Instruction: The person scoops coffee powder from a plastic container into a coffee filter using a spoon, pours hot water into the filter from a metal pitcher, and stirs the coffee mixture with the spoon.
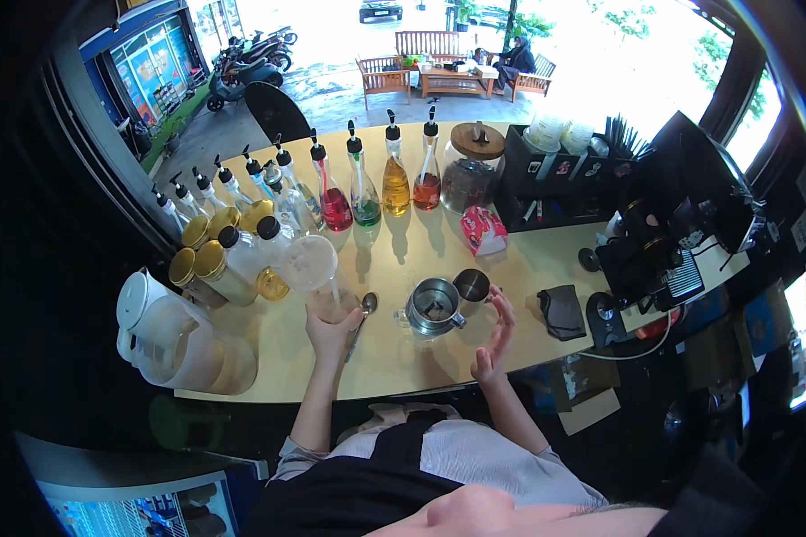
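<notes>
My left hand (331, 331) is wrapped round the lower part of a tall clear container (310, 263) with a wide round top. A metal spoon (369, 304) lies on the counter just right of that hand. My right hand (494, 343) is raised with its fingers apart and holds nothing. Between my hands stands a metal cup (433, 307), apparently set on a glass with a handle. A small dark metal cup (471, 285) sits beside it, close to the fingertips of my right hand.
Syrup bottles with pumps (394, 183) line the counter's far side. Gold-lidded jars (210, 261) and a large white-lidded pitcher (166, 336) stand left. A pink packet (484, 231), folded dark cloth (561, 312) and black machine (640, 259) are right. A person (516, 63) sits outside.
</notes>
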Tool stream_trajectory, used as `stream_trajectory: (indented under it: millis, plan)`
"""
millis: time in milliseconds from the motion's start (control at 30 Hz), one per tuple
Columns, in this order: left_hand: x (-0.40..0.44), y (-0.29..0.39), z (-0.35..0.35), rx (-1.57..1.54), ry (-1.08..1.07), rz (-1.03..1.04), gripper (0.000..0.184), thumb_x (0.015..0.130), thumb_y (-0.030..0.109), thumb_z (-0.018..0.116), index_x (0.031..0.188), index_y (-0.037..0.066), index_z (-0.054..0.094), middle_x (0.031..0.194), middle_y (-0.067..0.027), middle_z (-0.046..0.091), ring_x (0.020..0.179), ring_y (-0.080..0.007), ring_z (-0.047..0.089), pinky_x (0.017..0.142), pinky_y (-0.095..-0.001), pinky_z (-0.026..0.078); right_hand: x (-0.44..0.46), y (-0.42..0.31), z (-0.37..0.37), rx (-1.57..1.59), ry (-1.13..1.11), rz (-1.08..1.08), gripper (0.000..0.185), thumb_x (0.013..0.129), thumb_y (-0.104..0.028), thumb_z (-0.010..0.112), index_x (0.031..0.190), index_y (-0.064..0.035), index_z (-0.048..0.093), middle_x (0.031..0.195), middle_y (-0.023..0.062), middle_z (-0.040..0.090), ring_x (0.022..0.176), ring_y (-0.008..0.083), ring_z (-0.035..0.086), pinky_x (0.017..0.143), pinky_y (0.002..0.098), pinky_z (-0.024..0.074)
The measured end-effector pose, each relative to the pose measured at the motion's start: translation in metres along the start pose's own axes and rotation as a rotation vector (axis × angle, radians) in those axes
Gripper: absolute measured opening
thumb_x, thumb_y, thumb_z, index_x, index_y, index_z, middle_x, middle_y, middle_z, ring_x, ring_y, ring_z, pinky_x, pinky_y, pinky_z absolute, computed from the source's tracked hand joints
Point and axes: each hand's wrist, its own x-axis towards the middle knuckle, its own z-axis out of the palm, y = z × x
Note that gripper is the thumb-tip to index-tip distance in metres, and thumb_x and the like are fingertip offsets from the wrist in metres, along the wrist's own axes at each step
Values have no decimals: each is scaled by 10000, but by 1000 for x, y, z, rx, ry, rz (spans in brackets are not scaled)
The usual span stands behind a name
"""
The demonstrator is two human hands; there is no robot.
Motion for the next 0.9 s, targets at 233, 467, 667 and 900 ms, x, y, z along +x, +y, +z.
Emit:
stream_trajectory:
  millis: [233,467,667,900]
  plan:
    - [-33,5,-17,28,-139,113,791,534,210,928,1191,4,538,1093,-138,657,1021,-253,645,872,-364,517,12,-53,5,-29,-273,-239,495,826,-318,671,1191,0,565,1248,223,558,1047,336,582,870,414,484]
    - [-73,11,-17,274,-203,327,896,513,298,921,1255,25,501,1140,-149,611,1046,-333,618,880,-411,518,47,-116,40,-374,-498,-194,829,698,-518,770,1318,-22,530,1235,182,566,937,302,602,825,405,506]
    - [-85,8,-26,392,-236,446,895,514,332,911,1259,43,507,1150,-159,606,1054,-344,618,878,-415,525,45,-130,40,-499,-655,-77,902,612,-524,810,1336,-63,531,1183,124,571,939,273,587,816,385,514]
    - [-90,41,-36,377,-425,370,919,482,370,911,1251,52,522,1183,-147,613,1059,-329,623,901,-416,521,48,-131,24,-406,-788,-120,881,594,-451,826,1356,-127,524,1246,89,551,1039,276,562,896,400,481]
